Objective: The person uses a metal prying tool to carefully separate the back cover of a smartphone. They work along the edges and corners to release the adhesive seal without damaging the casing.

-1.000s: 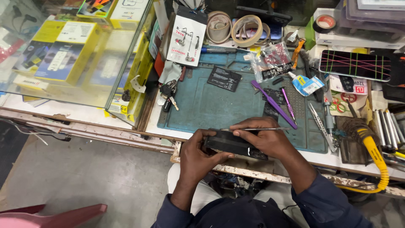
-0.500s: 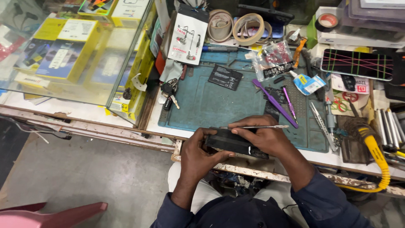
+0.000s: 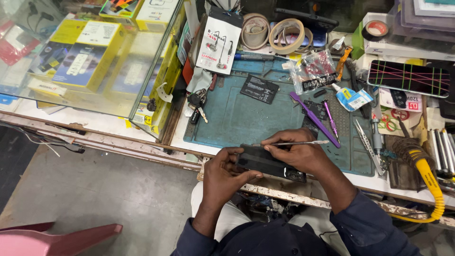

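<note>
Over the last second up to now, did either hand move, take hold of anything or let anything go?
Barely any change. The left hand keeps its grip on the dark phone and the right hand still holds the thin metal tool over it; the tool's angle shifted only slightly. Nothing was picked up or released. The purple tools, battery, keys and blue mat lie as before.

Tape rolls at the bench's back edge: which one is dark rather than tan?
The small black tape roll at far right, lying on the green-and-white box. The two tan rolls lie side by side further left.
</note>
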